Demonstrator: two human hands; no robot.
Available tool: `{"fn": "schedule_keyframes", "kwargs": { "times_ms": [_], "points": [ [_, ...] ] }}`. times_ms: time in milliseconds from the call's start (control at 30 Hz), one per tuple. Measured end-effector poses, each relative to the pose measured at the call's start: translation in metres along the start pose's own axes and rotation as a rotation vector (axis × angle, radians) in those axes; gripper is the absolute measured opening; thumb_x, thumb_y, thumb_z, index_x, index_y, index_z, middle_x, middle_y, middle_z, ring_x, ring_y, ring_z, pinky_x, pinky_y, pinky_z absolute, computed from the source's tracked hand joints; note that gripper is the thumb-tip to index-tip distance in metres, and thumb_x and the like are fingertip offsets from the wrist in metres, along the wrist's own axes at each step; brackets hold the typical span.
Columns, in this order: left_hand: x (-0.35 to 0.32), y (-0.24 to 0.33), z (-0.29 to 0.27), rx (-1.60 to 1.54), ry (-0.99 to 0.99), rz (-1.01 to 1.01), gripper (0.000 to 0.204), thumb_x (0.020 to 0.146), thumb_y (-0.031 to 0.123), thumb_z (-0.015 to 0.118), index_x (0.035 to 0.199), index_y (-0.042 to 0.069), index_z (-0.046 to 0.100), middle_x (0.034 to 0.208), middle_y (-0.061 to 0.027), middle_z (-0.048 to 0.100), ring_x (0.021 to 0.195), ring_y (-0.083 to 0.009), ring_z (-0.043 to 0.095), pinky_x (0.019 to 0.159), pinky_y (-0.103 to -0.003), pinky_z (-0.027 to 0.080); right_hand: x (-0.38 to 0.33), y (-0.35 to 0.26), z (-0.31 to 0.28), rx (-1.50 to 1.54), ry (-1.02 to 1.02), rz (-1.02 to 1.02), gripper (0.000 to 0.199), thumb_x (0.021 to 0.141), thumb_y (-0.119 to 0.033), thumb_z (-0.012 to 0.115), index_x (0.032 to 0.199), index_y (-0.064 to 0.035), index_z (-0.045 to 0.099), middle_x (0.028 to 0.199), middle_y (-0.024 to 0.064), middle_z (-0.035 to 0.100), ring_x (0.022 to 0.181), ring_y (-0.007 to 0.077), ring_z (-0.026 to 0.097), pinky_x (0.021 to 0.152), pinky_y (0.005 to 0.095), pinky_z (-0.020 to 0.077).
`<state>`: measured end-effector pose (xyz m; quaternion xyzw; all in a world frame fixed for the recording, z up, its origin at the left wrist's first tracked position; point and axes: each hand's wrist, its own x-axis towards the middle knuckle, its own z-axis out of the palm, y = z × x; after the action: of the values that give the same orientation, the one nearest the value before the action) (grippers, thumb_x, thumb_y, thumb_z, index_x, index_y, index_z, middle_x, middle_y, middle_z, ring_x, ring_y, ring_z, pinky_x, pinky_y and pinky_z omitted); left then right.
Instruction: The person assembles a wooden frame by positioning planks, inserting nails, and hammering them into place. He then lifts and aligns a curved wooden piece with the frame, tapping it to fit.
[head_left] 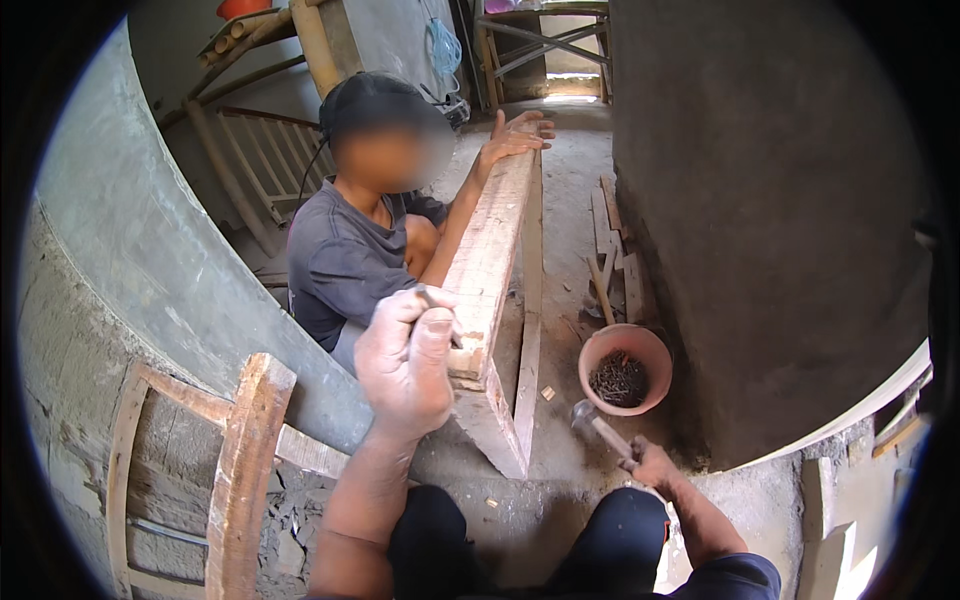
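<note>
My left hand (405,360) is closed in a fist around a chisel (426,294), mostly hidden by the fingers. Its lower end comes down at the near end of a thick wooden board (497,235), the upper side of a narrow wooden frame standing on edge. Low on the right, my right hand (652,466) grips a hammer (609,435) by its wooden handle. The hammer's metal head points up and left, away from the board, near a pink bucket (660,365) of nails.
A co-worker (350,250) crouches left of the frame, hands on the board's far end. Wood offcuts (605,230) lie along the dark wall (770,230) at right. Another wooden frame (245,470) stands at lower left. Small wood chips (548,393) lie on the floor.
</note>
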<state>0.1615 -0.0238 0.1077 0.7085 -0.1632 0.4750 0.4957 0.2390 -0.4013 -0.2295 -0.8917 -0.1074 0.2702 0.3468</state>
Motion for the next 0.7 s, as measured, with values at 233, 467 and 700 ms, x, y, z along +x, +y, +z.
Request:
{"fn": "schedule_keyframes", "kwargs": {
  "times_ms": [233, 467, 700],
  "points": [
    [0.001, -0.008, -0.012, 0.099, -0.051, 0.03, 0.012, 0.101, 0.007, 0.07, 0.102, -0.005, 0.067, 0.083, -0.0153, 0.068, 0.071, -0.0251, 0.067, 0.068, -0.034, 0.052, -0.021, -0.034, -0.053, -0.384, -0.084, 0.02, 0.049, 0.093, -0.039, 0.076, 0.122, -0.0011, 0.067, 0.11, 0.0299, 0.075, 0.105, 0.0464, 0.074, 0.091, 0.053, 0.0573],
    [-0.004, -0.015, -0.004, 0.022, 0.012, 0.057, 0.013, 0.103, 0.009, 0.069, 0.102, -0.004, 0.066, 0.087, -0.0168, 0.069, 0.075, -0.0275, 0.069, 0.069, -0.037, 0.053, -0.002, -0.083, -0.087, -0.201, -0.448, 0.172, 0.03, 0.1, -0.025, 0.062, 0.12, -0.0053, 0.072, 0.082, 0.009, 0.07, 0.062, 0.0197, 0.067, 0.052, 0.0375, 0.0566],
    [-0.002, -0.009, -0.005, 0.058, -0.018, 0.015, 0.018, 0.105, 0.012, 0.069, 0.11, -0.005, 0.067, 0.082, -0.0141, 0.067, 0.071, -0.0222, 0.067, 0.066, -0.035, 0.051, -0.058, -0.154, -0.098, 0.167, -0.323, -0.006, 0.026, 0.111, -0.028, 0.058, 0.113, -0.0039, 0.067, 0.077, 0.0036, 0.064, 0.057, 0.0148, 0.061, 0.055, 0.0336, 0.053]
  ]
}}
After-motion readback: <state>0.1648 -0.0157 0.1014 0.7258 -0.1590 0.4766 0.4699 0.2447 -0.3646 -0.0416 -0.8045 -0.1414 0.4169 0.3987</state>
